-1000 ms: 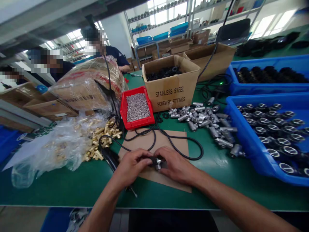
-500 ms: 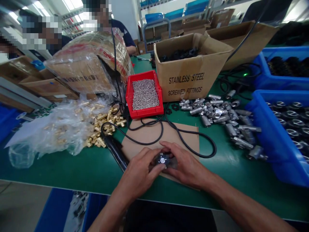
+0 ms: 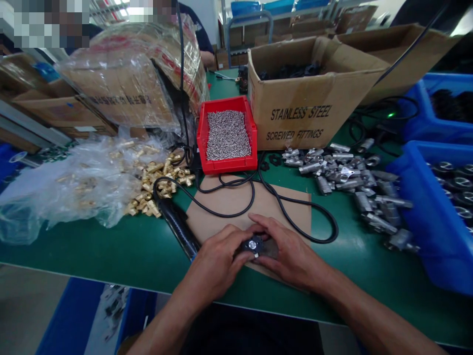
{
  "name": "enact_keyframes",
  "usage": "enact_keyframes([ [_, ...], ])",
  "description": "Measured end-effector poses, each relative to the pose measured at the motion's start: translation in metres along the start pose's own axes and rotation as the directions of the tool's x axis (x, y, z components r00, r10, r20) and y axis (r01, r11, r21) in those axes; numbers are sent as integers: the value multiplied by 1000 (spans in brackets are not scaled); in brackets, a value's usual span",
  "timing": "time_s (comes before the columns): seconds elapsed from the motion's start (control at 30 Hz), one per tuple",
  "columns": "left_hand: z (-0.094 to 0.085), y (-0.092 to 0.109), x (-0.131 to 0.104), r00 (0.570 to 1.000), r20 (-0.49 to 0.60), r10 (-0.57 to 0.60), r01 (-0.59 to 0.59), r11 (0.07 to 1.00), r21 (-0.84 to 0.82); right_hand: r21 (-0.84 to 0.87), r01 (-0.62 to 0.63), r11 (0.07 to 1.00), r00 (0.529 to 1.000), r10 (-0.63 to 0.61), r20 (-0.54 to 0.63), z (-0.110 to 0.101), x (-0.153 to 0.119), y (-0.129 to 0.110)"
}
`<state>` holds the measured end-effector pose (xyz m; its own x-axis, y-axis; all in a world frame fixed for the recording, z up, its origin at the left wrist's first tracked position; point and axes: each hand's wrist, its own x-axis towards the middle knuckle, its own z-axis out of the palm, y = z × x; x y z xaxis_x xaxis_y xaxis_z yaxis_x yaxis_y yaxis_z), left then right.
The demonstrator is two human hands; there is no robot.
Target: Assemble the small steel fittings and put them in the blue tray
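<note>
"Where's the black knob-like part (image 3: 253,245)?"

"Between the two hands, over the brown cardboard sheet (image 3: 210,219) — its bright round centre faces up."

"And the left hand (image 3: 216,261)?"

"Its fingers are closed on the part's left side, thumb along the near edge."

"The right hand (image 3: 295,254)?"

"Its fingers curve around the right side, thumb set apart below — whether they actually grip, I can't tell."

"What's nearby?"

"On the green worktop (image 3: 121,251), a black cylindrical tool (image 3: 177,227) just beside the left hand, a looped black cable (image 3: 295,200) beyond the fingers, and a red bin (image 3: 229,165) farther back."
</note>
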<state>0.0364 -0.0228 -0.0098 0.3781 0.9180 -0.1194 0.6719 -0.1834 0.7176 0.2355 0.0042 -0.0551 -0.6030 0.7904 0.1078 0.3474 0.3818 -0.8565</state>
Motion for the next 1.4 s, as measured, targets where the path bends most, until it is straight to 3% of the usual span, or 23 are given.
enact_keyframes([
  [0.17, 0, 0, 0, 1000, 10, -9, 9, 1000, 22, -13, -17, 1000, 999, 17, 29, -2, -1, 0],
  [0.3, -1, 0, 1, 999, 8, -34, 34, 998, 50, 33, -35, 999, 986, 29, 165, -32, 17, -15],
  [0.37, -2, 0, 1, 999, 4, -35, 35, 998, 48, -47, 24, 999, 993, -18, 112, -51, 44, -27],
  [0.43, -2, 0, 1, 1000, -6, -28, 28, 999, 35, -254, 81, 964, 995, -92, -32, -65, 83, -37],
  [0.53, -2, 1, 1, 1000, -10, -27, 28, 999, 28, -580, 78, 811, 983, -160, -92, -71, 153, -41],
  [0.63, -1, 0, 1, 999, -11, -39, 39, 999, 28, -742, -31, 670, 998, -23, -62, -67, 214, -33],
  [0.77, 0, -1, 2, 999, -17, -33, 33, 999, -1, -770, -105, 629, 994, 57, -89, -64, 251, -22],
  [1.17, 0, -3, 2, 999, -23, -29, 29, 1000, 5, -739, -118, 664, 988, 2, -156, -75, 247, -28],
  [1.3, 1, -4, 0, 999, -38, -27, 27, 1000, 3, -549, -26, 835, 977, -94, -190, -77, 222, -41],
  [1.4, 1, -4, 0, 998, -45, -34, 34, 999, -2, -281, -5, 960, 976, -56, -210, -73, 177, -50],
])
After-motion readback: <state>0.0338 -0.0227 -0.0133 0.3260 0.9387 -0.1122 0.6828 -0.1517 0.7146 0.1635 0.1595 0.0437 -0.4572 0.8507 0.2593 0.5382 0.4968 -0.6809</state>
